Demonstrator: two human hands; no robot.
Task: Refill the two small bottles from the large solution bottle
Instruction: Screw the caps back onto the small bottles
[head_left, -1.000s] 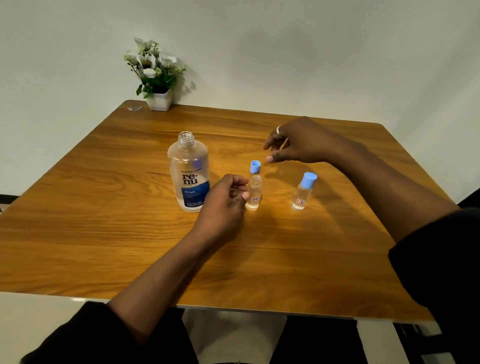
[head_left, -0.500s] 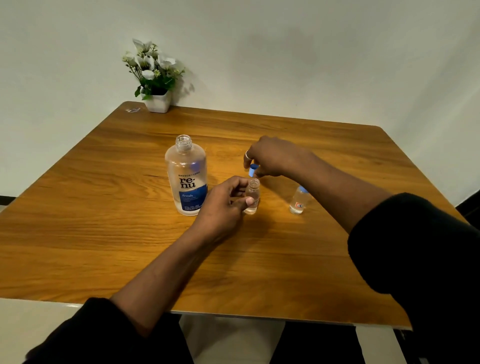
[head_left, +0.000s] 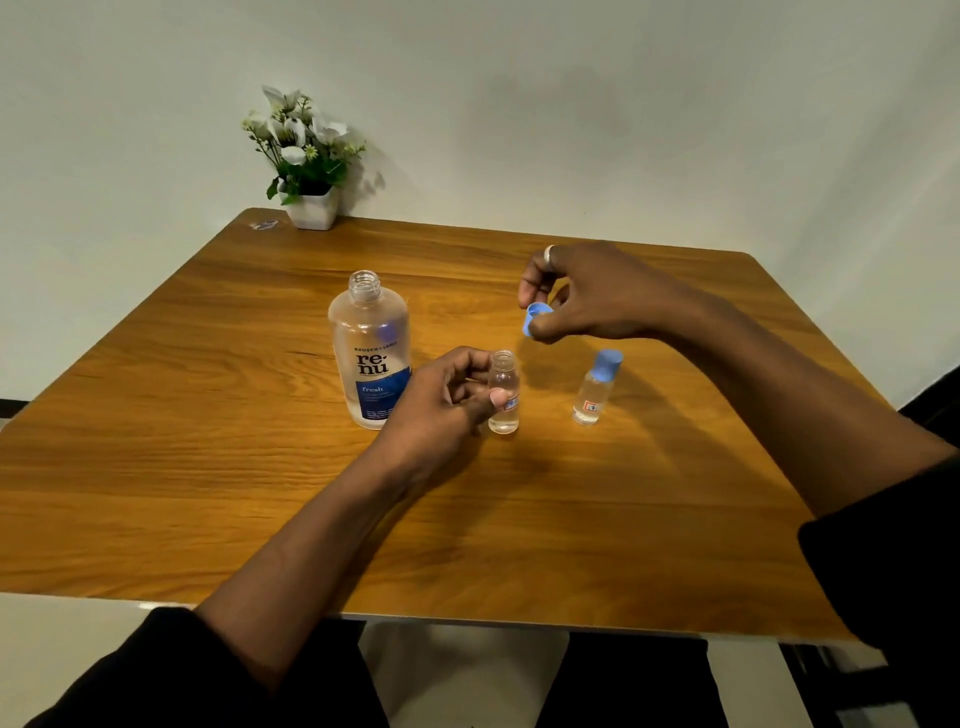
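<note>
Left hand (head_left: 447, 402) pinches open vial (head_left: 503, 392) upright on surface (head_left: 208, 415); right hand (head_left: 582, 296) holds its cap (head_left: 535, 318) just above. Lower cap square, twist gently, keep vial steady.

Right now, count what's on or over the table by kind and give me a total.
Large solution bottle: 1
Small bottles: 2, one open, one capped
Loose blue cap: 1
Flower pot: 1
Total: 5

left hand (head_left: 447, 400) steadies open small bottle (head_left: 503, 392); right hand (head_left: 587, 296) pinches blue cap (head_left: 535, 318) | large bottle (head_left: 370, 353) uncapped
</note>
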